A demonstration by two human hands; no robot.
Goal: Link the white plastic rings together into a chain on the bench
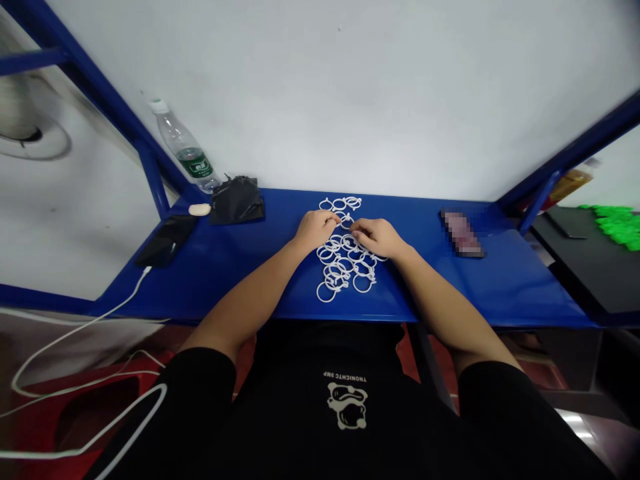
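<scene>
Many white plastic rings (336,272), each with a small eyelet tab, lie in a loose, overlapping heap on the blue table (280,293). My left hand (317,229) is at the upper left of the heap, thumb and fingers pinched together at the edge of a white ring (347,222). From the other side, my right hand (376,237) has its fingers curled in at the same ring, over other rings in the heap. The fingertips hide part of what they touch. A short row of rings (339,204) lies just beyond both hands.
At left are a plastic bottle (193,157), a black wrapped bundle (237,200), a small beige object (200,209) and a black phone (167,241) with a white cable (120,303). Another phone (463,233) lies right. Green pieces (617,223) rest on a dark surface farther right.
</scene>
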